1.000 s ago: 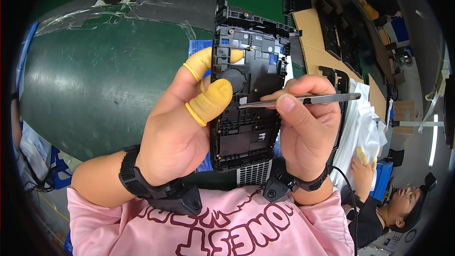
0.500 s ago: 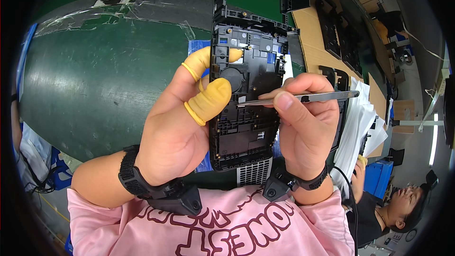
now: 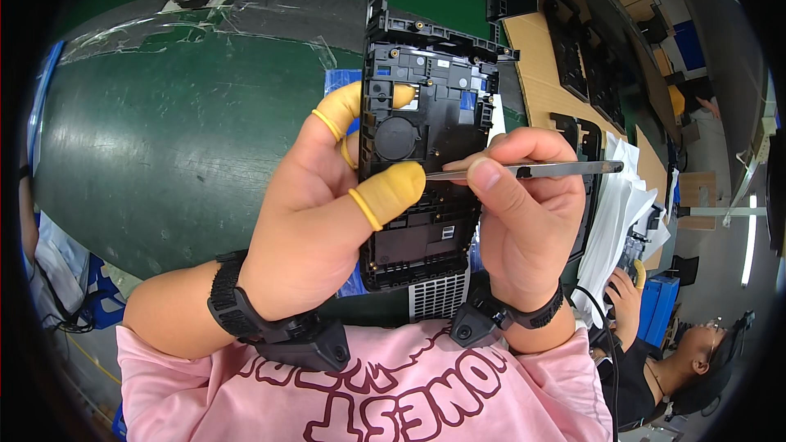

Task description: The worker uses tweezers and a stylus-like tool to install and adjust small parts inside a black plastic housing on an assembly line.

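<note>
A black plastic housing with ribs and small brass inserts is held up in front of me. My left hand, in yellow finger cots, grips it by the left edge; a covered fingertip shows through an opening in it. The left thumb presses on the housing's middle, over the tips of metal tweezers. My right hand pinches these tweezers between thumb and fingers, right of the housing. Whatever lies under the thumb at the tips is hidden.
Green mat covers the bench. To the right, more black housings lie on cardboard, beside a pile of white sheets. A blue pad lies beneath the housing. A co-worker works at the lower right.
My left thumb has moved right and covers the tweezer tips and the small light piece that showed there. The co-worker's head and hand have shifted.
</note>
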### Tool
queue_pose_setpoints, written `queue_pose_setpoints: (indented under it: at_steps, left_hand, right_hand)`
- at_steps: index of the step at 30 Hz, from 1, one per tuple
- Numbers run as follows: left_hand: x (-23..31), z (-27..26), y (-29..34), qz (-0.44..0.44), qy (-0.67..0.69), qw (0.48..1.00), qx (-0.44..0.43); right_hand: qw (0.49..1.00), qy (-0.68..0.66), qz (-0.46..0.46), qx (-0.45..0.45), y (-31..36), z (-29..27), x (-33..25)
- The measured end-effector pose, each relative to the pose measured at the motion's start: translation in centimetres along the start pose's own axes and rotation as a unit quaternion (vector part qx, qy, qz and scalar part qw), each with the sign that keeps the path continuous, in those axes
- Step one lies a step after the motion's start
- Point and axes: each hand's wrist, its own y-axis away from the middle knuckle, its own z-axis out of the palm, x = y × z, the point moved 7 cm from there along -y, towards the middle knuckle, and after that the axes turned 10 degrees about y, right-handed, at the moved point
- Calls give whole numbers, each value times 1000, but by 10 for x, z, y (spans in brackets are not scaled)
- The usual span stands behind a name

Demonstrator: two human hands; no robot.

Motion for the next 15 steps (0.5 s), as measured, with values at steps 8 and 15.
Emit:
queue_pose_setpoints:
  at_steps: [8,15]
  left_hand:
    - [8,6,2,33,-17,999,14]
    - [-3,4,-4,-58,52,997,-12]
  right_hand:
    - [999,18,-50,-4,5,1,-11]
    - [989,-115,-91,-3,7,-49,-42]
